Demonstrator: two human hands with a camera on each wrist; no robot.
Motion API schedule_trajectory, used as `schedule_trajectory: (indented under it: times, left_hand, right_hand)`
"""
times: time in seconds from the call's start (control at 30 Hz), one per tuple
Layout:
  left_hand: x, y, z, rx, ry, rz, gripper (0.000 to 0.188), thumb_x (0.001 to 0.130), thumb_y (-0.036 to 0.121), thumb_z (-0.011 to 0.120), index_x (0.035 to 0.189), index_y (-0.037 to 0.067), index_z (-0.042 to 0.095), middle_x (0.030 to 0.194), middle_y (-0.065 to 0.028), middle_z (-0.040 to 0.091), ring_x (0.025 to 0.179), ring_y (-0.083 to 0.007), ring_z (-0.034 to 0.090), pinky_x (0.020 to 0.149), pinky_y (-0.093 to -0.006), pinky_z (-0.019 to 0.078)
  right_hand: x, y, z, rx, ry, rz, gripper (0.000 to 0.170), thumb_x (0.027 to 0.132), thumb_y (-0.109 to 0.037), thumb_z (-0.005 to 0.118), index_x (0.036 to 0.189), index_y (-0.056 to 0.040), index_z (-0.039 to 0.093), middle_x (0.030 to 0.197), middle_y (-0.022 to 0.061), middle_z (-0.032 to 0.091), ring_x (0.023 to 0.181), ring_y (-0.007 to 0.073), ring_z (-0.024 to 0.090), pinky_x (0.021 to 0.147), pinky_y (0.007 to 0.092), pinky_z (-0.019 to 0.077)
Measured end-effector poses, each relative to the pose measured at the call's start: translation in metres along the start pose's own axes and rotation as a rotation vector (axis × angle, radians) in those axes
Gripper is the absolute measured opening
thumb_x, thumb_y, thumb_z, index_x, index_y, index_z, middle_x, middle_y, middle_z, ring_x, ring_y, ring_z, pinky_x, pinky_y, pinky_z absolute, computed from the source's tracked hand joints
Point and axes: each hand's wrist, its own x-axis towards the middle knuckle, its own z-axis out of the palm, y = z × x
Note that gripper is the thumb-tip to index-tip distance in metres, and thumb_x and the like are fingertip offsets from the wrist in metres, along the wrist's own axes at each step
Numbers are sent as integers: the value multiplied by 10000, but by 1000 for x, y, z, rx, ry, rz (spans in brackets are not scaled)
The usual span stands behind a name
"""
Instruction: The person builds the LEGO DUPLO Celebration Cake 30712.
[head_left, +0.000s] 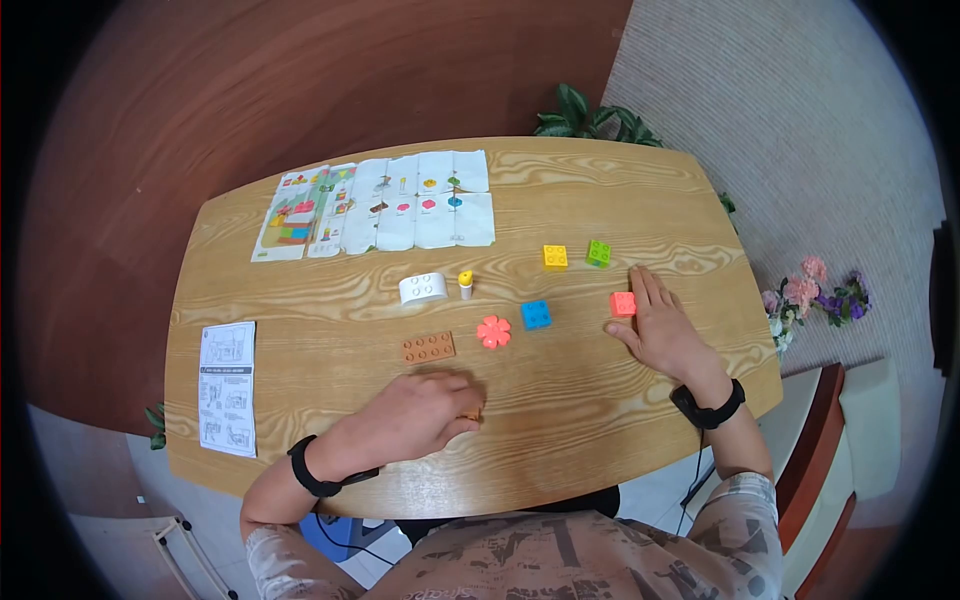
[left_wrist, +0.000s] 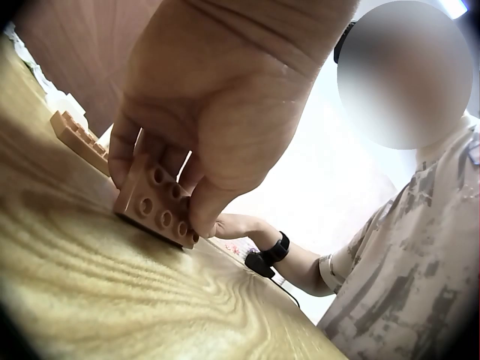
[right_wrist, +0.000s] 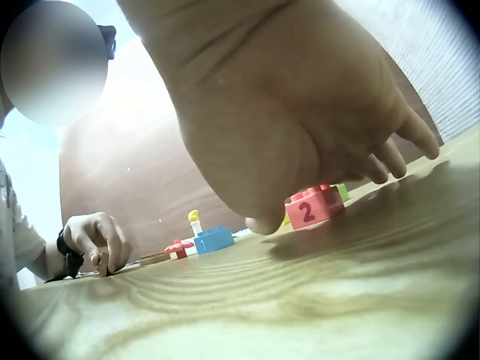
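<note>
Near the table's front edge, my left hand [head_left: 415, 418] pinches a brown studded brick [left_wrist: 157, 206] between thumb and fingers; the brick stands tilted on the wood, studs facing the wrist camera. Another brown brick [head_left: 428, 347] lies flat just beyond that hand. On the right, my right hand [head_left: 660, 325] is spread low over the table, fingers extended and thumb apart. A red brick [head_left: 623, 304], marked 2 in the right wrist view, sits between its thumb and index finger; whether they touch it I cannot tell.
Mid-table are a red flower piece [head_left: 493, 332], blue brick [head_left: 536, 314], white arched brick [head_left: 423, 288] and yellow-topped candle piece [head_left: 466, 284]. Yellow [head_left: 555, 257] and green [head_left: 599, 252] bricks sit farther back. An unfolded picture sheet [head_left: 400, 220] lies back left, a printed leaflet [head_left: 228, 390] front left.
</note>
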Motion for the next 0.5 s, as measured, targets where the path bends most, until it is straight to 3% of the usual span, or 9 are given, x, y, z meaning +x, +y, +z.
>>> schedule_trajectory:
  times: [0.1, 0.2, 0.3, 0.4, 0.5]
  left_hand:
    - [-2, 2, -1, 4, -13, -23, 210, 982, 224, 738, 1027, 26, 684, 989, -152, 693, 1000, -378, 698, 847, -495, 570]
    - [-3, -1, 1, -11, 11, 0, 211, 982, 223, 737, 1031, 25, 687, 988, -155, 695, 994, -381, 701, 846, -494, 570]
    - [-2, 0, -1, -3, -10, -17, 213, 980, 224, 738, 1027, 22, 686, 982, -156, 696, 985, -385, 702, 844, -494, 570]
    - [-1, 1, -2, 2, -20, -22, 217, 978, 225, 740, 1021, 19, 684, 978, -155, 696, 983, -384, 702, 843, -495, 569]
    - [0, 2, -2, 0, -30, -31, 220, 980, 226, 741, 1015, 18, 679, 978, -154, 697, 980, -386, 701, 841, -495, 568]
  right_hand:
    - [5, -9, 0, -32, 118, -80, 926, 1016, -507, 687, 1644, 42, 284, 1677, 287, 369, 1556, 450, 373, 1218, 612, 383]
    - [7, -26, -21, 32, 140, -100, 766, 942, -316, 799, 1537, 18, 451, 1521, 247, 528, 1399, 423, 539, 1111, 536, 498]
    - [5, -29, -26, 28, 191, -175, 525, 874, -165, 834, 1320, -2, 608, 1298, 194, 628, 1195, 394, 650, 961, 481, 569]
    - [8, -30, -24, 22, 167, -169, 340, 871, -129, 822, 1147, -15, 659, 1137, 163, 664, 1081, 381, 692, 882, 467, 589]
    - [13, -38, -26, 40, 165, -217, 274, 873, -119, 816, 1074, -27, 653, 1058, 153, 675, 1001, 377, 715, 825, 477, 595]
